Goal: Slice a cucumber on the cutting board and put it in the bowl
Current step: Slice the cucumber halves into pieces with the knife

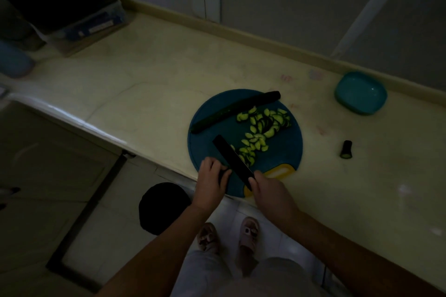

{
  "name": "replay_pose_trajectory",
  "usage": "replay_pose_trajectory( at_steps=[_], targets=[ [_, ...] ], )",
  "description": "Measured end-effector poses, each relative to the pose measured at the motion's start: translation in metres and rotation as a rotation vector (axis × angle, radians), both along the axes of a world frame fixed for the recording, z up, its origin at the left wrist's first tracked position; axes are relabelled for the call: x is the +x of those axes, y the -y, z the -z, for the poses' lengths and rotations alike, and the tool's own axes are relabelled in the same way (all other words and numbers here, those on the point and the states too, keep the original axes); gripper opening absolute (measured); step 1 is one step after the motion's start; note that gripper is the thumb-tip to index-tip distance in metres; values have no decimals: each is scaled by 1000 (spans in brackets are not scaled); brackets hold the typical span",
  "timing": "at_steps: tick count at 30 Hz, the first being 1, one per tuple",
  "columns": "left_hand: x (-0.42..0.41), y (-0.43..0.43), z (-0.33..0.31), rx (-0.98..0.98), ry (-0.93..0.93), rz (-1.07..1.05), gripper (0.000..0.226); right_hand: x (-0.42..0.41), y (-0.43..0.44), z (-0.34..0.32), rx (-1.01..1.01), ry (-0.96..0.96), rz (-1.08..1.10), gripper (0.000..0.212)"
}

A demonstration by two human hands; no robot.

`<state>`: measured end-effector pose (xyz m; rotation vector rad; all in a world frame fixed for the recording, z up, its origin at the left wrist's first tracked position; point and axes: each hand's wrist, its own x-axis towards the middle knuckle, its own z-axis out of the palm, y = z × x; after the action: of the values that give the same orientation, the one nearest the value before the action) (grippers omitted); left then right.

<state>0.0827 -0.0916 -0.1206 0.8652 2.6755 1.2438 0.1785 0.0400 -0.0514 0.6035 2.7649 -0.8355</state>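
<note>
On the pale countertop (pixel 144 75), near its front edge, lies a round blue cutting board (pixel 207 132) with a yellow handle (pixel 280 171) pointing toward the person. The left hand (pixel 212 181) sits at the board's near-left rim, its fingers curled over a short dark cucumber stub (pixel 223 173) and pinning it to the board. The light is too dim to show how much of the stub is left. Just to the right of it, the right hand (pixel 270 190) is wrapped around the grip of a knife (pixel 231 157). The grip is hidden inside the fist, and the long black blade slants away to the upper left, close beside the left hand's fingertips. Whether the edge touches the board cannot be told. A loose scatter of pale green cucumber slices (pixel 263 128) runs across the middle of the board from the blade toward the far right. A long uncut cucumber half (pixel 236 111) lies diagonally along the far-left side, its dark end just over the rim. The teal bowl (pixel 360 93) stands well apart from the board, off to the right by the wall, and no slices show in it. Between board and bowl, on the bare counter, lies a small cut cucumber end (pixel 346 149). Below the counter edge, the person's feet in light slippers (pixel 249 231) stand on the floor beside a dark round object (pixel 164 207).
</note>
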Motion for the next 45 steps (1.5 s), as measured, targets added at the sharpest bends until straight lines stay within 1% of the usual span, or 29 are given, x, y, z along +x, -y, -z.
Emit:
replay_pose_trajectory(
  at_steps=[5, 13, 24, 31, 38, 45],
  targets=[
    [-1, 0, -2, -3, -9, 5, 17, 1, 0, 3, 8, 12, -9, 29],
    [-2, 1, 0, 2, -18, -1, 18, 2, -1, 2, 24, 15, -43, 30],
    [-3, 2, 0, 6, -42, 25, 16, -2, 9, 5, 14, 49, 0, 31],
    [-3, 7, -1, 30, -56, 103, 10, -2, 7, 5, -1, 55, 1, 26],
    [0, 1, 0, 31, -17, -9, 14, 2, 6, 0, 1, 44, 11, 30],
    [1, -1, 1, 25, -9, -43, 16, 2, 3, -7, 37, 30, -12, 30]
  ],
)
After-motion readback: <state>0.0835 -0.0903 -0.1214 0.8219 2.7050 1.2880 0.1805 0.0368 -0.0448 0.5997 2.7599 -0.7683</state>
